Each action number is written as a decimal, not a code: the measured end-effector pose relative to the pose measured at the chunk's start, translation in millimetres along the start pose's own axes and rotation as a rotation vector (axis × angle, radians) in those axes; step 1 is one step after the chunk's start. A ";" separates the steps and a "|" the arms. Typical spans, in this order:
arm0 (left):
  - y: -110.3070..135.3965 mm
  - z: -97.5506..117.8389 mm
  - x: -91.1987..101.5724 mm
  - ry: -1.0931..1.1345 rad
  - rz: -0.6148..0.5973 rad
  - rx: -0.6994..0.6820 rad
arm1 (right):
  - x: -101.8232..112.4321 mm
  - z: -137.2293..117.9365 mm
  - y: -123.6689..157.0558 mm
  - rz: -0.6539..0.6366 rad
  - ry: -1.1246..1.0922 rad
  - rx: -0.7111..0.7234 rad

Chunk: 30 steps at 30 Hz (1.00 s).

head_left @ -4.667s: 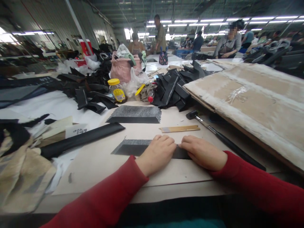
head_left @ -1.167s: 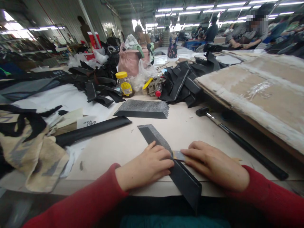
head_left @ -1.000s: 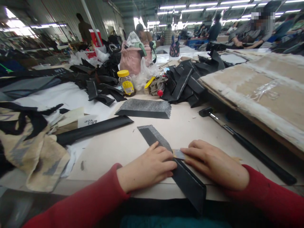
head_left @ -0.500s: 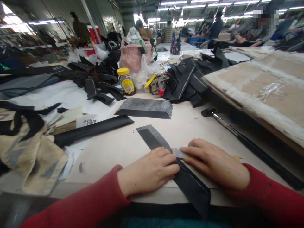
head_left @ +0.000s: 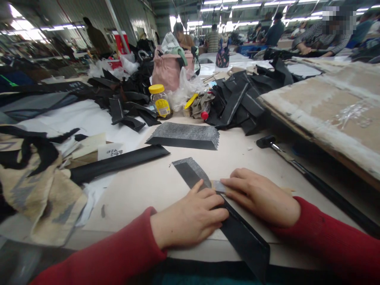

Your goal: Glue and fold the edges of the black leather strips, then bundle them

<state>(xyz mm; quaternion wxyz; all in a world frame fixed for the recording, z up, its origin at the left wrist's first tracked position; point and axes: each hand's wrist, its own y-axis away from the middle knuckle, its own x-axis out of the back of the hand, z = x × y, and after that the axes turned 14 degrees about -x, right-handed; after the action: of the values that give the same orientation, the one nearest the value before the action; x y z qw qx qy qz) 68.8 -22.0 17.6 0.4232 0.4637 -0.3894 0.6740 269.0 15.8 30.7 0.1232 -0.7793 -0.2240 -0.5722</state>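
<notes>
The pale desk (head_left: 142,190) carries a slanted black strip (head_left: 190,174) overhanging its near edge, a grey felt stack (head_left: 184,134), a long black band (head_left: 118,160), a hammer (head_left: 267,141), a yellow-lidded jar (head_left: 160,102) and heaped black offcuts (head_left: 237,103).

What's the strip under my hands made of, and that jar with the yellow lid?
Strip: probably leather or imitation leather, matte black face, fuzzy grey backing showing at its far end. Jar: see-through, glass or clear plastic, cannot tell; glossy yellow lid looks plastic.
</notes>
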 end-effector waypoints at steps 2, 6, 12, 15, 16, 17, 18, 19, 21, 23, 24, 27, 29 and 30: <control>0.2 -0.1 -0.6 -0.003 0.015 -0.005 | 0.1 -2.3 -7.5 0.005 0.012 0.010; 0.0 -1.3 -1.2 -0.009 0.017 -0.015 | -1.4 -4.7 -22.5 0.011 0.033 0.010; 2.0 12.7 2.1 0.015 -0.005 -0.022 | 0.5 -10.2 -10.6 -0.024 0.028 0.005; 5.3 26.3 1.4 0.060 0.000 -0.059 | 0.1 -14.3 9.6 -0.044 -0.002 0.005; 6.9 28.5 0.7 0.077 0.014 -0.068 | -0.4 -15.5 15.2 -0.044 -0.012 0.002; 8.7 28.6 0.0 0.095 0.036 -0.075 | -0.8 -16.4 19.5 -0.043 -0.017 -0.001; 11.0 26.5 -0.5 0.109 0.062 -0.074 | -1.3 -17.1 22.5 -0.044 -0.017 0.000; 13.6 22.4 -0.8 0.115 0.088 -0.068 | -1.7 -17.5 24.1 -0.045 -0.012 0.002; 20.1 9.9 0.0 0.091 0.115 -0.032 | -2.1 -17.8 24.7 -0.050 0.001 0.006; 26.9 -3.7 2.0 0.035 0.109 0.026 | -2.3 -17.6 23.9 -0.055 0.007 -0.001; 29.9 -9.4 3.1 0.008 0.097 0.050 | -2.3 -17.5 23.6 -0.061 0.007 -0.007; 35.8 -18.9 5.0 -0.036 0.066 0.064 | -2.6 -17.7 22.7 -0.082 0.011 -0.029; 36.6 -20.0 5.3 -0.046 0.046 0.045 | -2.7 -18.5 21.2 -0.096 0.014 -0.039; 36.3 -19.8 5.3 -0.048 0.040 0.038 | -2.8 -19.1 19.9 -0.101 0.014 -0.044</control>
<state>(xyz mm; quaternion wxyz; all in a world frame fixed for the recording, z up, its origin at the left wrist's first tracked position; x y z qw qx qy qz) 27.9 -15.0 12.5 0.3914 0.4799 -0.3956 0.6782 262.1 -10.7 35.4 0.0786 -0.7656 -0.2493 -0.5878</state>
